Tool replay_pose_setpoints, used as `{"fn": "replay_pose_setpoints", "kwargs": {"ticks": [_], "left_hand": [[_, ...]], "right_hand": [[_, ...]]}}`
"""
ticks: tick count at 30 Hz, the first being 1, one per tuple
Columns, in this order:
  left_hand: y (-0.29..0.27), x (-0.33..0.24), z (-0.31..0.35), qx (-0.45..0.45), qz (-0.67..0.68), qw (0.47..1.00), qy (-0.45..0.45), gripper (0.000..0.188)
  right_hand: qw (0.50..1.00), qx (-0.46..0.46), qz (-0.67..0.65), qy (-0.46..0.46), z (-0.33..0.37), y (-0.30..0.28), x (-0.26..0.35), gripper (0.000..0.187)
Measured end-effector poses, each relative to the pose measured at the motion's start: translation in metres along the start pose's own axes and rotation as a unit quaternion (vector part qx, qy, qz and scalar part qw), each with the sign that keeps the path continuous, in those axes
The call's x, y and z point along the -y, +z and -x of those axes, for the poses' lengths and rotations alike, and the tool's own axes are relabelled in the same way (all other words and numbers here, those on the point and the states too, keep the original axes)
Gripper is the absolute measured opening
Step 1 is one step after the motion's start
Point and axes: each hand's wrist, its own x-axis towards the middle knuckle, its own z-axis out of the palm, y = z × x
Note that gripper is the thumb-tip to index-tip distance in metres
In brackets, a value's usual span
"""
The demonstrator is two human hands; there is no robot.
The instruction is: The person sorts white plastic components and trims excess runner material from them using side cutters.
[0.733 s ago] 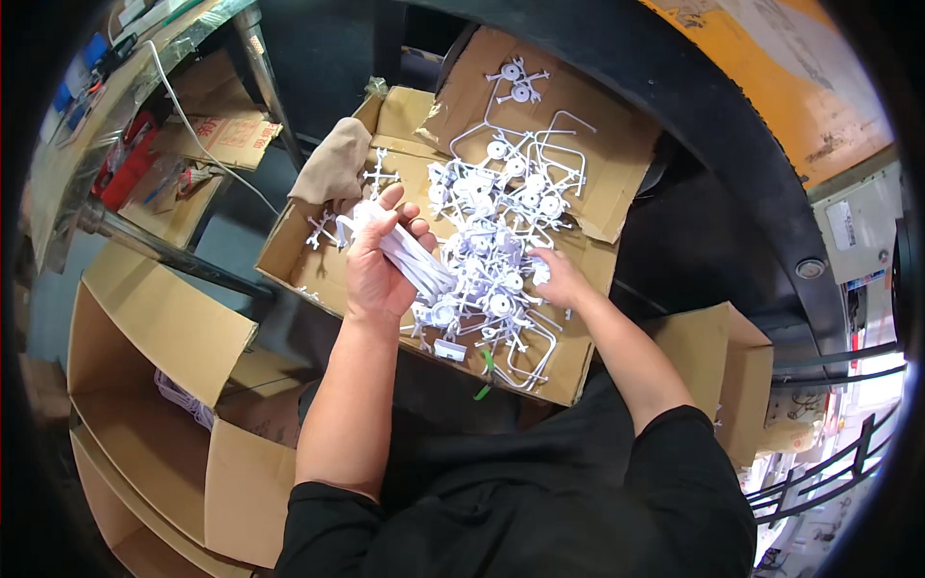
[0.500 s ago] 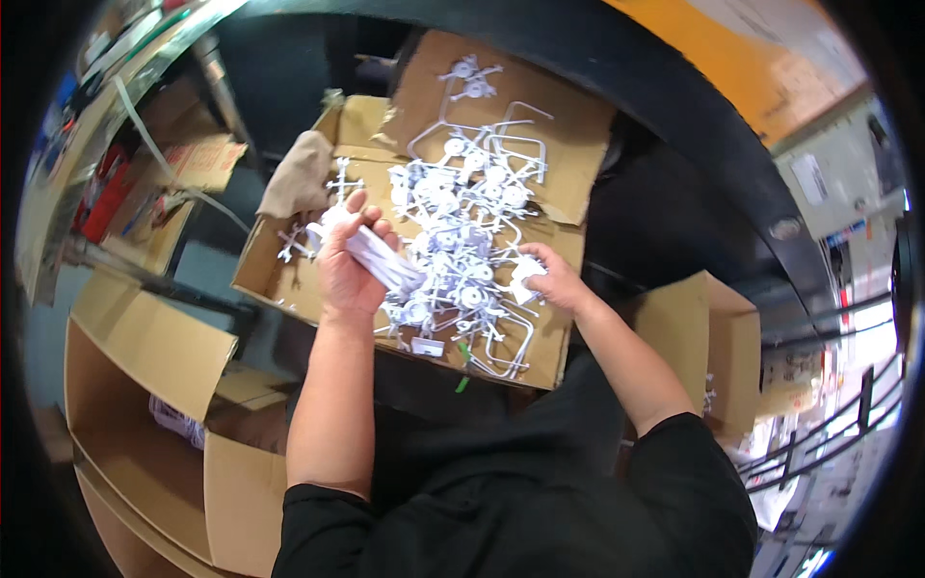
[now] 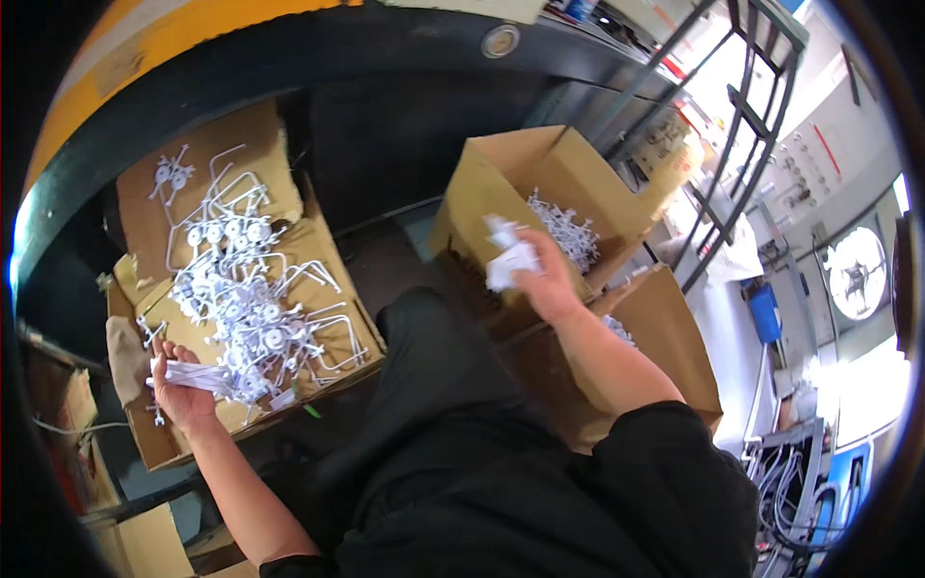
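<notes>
Head view shows a dark curved frame [image 3: 395,43] stretching across the top, above two large cardboard containers. At left lies a shallow cardboard tray [image 3: 318,236]; at right stands a deeper open carton [image 3: 462,207], with a second open carton [image 3: 670,332] just beside it, nearer the person. A tangled pile of white parts [image 3: 241,313], some round, some bent rods, fills much of the tray, and smaller white pieces [image 3: 568,231] lie inside the deeper carton. Beige cloth [image 3: 125,356] drapes over the tray's left edge. The left hand [image 3: 193,405] is at the pile's near left side, fingers curled around a bundle of white strips [image 3: 193,375]. The right hand [image 3: 547,284] is in front of the deeper carton, fingers closed in a pinch on a blurred white item [image 3: 514,262]; its exact shape cannot be told. Smallest is a green strip [image 3: 311,411] at the tray's near edge.
</notes>
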Motion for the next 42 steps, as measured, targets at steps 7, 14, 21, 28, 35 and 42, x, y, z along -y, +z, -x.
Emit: {"fn": "replay_pose_setpoints", "kwargs": {"ticks": [7,14,21,28,35,42], "left_hand": [[0.009,0.02,0.004,-0.013,-0.013,1.0,-0.012,0.039],[-0.001,0.012,0.012,-0.029,-0.034,0.999,0.001,0.037],[0.031,0.019,0.019,-0.015,-0.006,1.0,0.023,0.034],[0.036,-0.006,0.03,0.026,-0.005,0.996,0.081,0.036],[0.038,-0.023,0.026,-0.02,-0.064,0.993,0.1,0.037],[0.037,-0.033,0.027,-0.049,-0.074,0.989,0.115,0.035]], "right_hand": [[0.834,-0.462,0.282,-0.108,0.094,-0.21,-0.032,0.049],[0.775,-0.489,0.37,0.151,0.176,-0.248,-0.113,0.053],[0.705,-0.296,0.616,0.186,0.182,-0.301,-0.141,0.04],[0.851,-0.182,0.453,-0.192,0.01,-0.085,-0.025,0.038],[0.833,0.337,0.364,-0.245,-0.024,0.21,-0.022,0.036],[0.717,0.485,0.325,-0.381,-0.005,0.388,-0.054,0.044]]}}
